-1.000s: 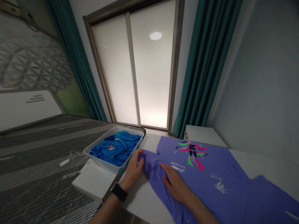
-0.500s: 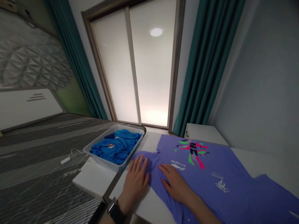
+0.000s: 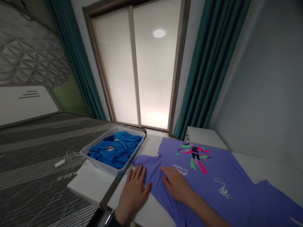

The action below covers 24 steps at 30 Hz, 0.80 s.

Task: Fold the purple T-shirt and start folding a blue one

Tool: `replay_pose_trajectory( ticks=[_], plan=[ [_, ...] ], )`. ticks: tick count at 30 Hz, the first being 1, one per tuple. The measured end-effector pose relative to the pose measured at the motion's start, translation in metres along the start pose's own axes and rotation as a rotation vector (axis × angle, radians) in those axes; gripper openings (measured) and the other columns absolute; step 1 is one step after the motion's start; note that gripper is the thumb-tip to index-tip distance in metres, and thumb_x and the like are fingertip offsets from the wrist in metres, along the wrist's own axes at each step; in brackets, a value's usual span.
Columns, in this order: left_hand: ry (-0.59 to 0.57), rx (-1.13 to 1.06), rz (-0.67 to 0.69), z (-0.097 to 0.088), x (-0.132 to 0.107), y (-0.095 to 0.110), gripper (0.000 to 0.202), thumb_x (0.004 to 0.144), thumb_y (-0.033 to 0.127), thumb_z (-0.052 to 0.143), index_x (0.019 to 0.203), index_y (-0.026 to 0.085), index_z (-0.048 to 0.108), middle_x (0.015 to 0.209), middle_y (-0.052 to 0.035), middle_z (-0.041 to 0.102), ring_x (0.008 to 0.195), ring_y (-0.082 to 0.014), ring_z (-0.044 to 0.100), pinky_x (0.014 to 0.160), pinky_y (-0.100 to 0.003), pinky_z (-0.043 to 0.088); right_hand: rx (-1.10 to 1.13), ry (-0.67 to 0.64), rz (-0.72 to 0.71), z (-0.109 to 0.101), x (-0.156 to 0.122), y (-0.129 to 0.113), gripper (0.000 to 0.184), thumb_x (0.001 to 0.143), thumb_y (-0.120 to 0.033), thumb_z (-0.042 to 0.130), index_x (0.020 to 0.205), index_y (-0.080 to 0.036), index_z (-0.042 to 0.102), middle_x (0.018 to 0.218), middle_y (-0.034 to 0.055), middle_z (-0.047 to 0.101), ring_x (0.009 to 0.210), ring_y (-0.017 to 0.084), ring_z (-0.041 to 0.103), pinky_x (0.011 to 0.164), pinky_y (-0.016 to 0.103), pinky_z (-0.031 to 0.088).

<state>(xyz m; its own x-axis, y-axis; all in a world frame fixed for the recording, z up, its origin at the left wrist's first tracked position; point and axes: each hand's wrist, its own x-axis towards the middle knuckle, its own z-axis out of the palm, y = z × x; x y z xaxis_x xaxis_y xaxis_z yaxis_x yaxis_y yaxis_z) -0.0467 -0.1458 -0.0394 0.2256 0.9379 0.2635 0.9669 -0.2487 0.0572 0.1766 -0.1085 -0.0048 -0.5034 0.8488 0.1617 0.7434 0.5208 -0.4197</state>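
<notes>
A purple T-shirt (image 3: 203, 189) lies spread on the white table, with a pink, green and black print and white lettering on it. My left hand (image 3: 134, 190) rests with fingers stretched out at the edge of the sleeve, its fingertips by the sleeve end and its palm over the white tabletop. On the shirt near the white logo, my right hand (image 3: 175, 183) lies flat with fingers extended, partly covering that logo. The shirt's lower edge runs out of view.
A clear plastic bin (image 3: 94, 162) of blue clothes (image 3: 115, 149) stands left of the shirt. Beyond it a white power strip (image 3: 60, 163) with a cable lies on the dark patterned bed (image 3: 30, 176). A white cabinet (image 3: 204, 137) stands behind the table, near the teal curtain (image 3: 208, 72).
My left hand has slid slightly back toward me and left, off most of the sleeve. My right hand stays nearly in place on the shirt. The view has shifted a little.
</notes>
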Motion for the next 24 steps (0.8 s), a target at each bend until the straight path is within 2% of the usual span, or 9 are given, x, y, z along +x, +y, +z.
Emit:
replay_pose_trajectory(
  ticks=[2, 6, 8, 11, 14, 19, 21, 24],
  plan=[
    [-0.003, -0.007, -0.007, 0.001, 0.001, 0.000, 0.060, 0.095, 0.048, 0.043, 0.145, 0.015, 0.044, 0.151, -0.0117, 0.043, 0.140, -0.0296, 0.037, 0.116, -0.052, 0.027, -0.011, 0.029, 0.024, -0.013, 0.023, -0.005, 0.038, 0.096, -0.019, 0.038, 0.128, -0.019, 0.060, 0.120, 0.0100, 0.067, 0.112, 0.023, 0.061, 0.099, 0.036, 0.042],
    [-0.010, -0.023, -0.009, 0.003, 0.001, -0.002, 0.061, 0.094, 0.049, 0.043, 0.145, 0.016, 0.044, 0.152, -0.0113, 0.041, 0.141, -0.0292, 0.036, 0.117, -0.051, 0.026, -0.094, -0.013, -0.127, -0.027, 0.083, -0.010, 0.033, 0.096, -0.017, 0.040, 0.118, -0.022, 0.064, 0.113, 0.0056, 0.070, 0.109, 0.018, 0.061, 0.095, 0.028, 0.040],
    [-0.015, -0.035, -0.012, 0.003, 0.000, -0.002, 0.061, 0.094, 0.049, 0.043, 0.146, 0.016, 0.043, 0.153, -0.0112, 0.040, 0.141, -0.0290, 0.036, 0.117, -0.051, 0.025, -0.178, -0.059, -0.111, -0.024, 0.111, -0.012, 0.033, 0.096, -0.015, 0.039, 0.116, -0.022, 0.064, 0.115, 0.0056, 0.070, 0.110, 0.017, 0.061, 0.094, 0.026, 0.040],
    [-0.013, -0.049, -0.030, 0.002, 0.000, -0.001, 0.062, 0.093, 0.048, 0.046, 0.146, 0.017, 0.043, 0.153, -0.0116, 0.040, 0.141, -0.0294, 0.035, 0.117, -0.051, 0.024, -0.247, -0.094, -0.077, -0.009, 0.138, -0.013, 0.030, 0.096, -0.017, 0.041, 0.111, -0.019, 0.067, 0.111, 0.0100, 0.071, 0.106, 0.021, 0.064, 0.092, 0.032, 0.041],
    [-0.011, -0.056, -0.032, 0.001, 0.000, -0.001, 0.062, 0.093, 0.049, 0.046, 0.146, 0.018, 0.043, 0.153, -0.0115, 0.040, 0.142, -0.0296, 0.034, 0.118, -0.051, 0.024, -0.322, -0.137, -0.049, 0.004, 0.146, -0.015, 0.024, 0.093, -0.028, 0.051, 0.104, -0.016, 0.068, 0.104, 0.0150, 0.072, 0.102, 0.027, 0.065, 0.091, 0.038, 0.041],
    [-0.038, -0.055, -0.034, -0.002, 0.000, 0.001, 0.062, 0.094, 0.050, 0.044, 0.146, 0.016, 0.043, 0.153, -0.0120, 0.040, 0.142, -0.0297, 0.034, 0.118, -0.052, 0.023, -0.381, -0.209, -0.052, 0.008, 0.140, -0.019, 0.034, 0.089, -0.040, 0.057, 0.108, -0.013, 0.065, 0.102, 0.0184, 0.072, 0.100, 0.029, 0.067, 0.093, 0.041, 0.039],
    [-0.057, -0.051, -0.043, -0.005, 0.001, 0.002, 0.062, 0.094, 0.049, 0.045, 0.146, 0.015, 0.043, 0.152, -0.0127, 0.041, 0.142, -0.0299, 0.034, 0.118, -0.052, 0.023, -0.381, -0.250, -0.058, 0.006, 0.138, -0.019, 0.033, 0.088, -0.040, 0.058, 0.107, -0.014, 0.065, 0.101, 0.0180, 0.072, 0.099, 0.029, 0.067, 0.093, 0.041, 0.039],
    [-0.056, -0.048, -0.040, -0.007, 0.002, 0.003, 0.062, 0.094, 0.048, 0.044, 0.145, 0.014, 0.044, 0.153, -0.0126, 0.039, 0.142, -0.0295, 0.034, 0.118, -0.052, 0.023, -0.360, -0.327, -0.084, 0.003, 0.139, -0.017, 0.017, 0.085, -0.031, 0.063, 0.091, -0.017, 0.068, 0.093, 0.0128, 0.074, 0.094, 0.026, 0.068, 0.090, 0.036, 0.040]
  ],
)
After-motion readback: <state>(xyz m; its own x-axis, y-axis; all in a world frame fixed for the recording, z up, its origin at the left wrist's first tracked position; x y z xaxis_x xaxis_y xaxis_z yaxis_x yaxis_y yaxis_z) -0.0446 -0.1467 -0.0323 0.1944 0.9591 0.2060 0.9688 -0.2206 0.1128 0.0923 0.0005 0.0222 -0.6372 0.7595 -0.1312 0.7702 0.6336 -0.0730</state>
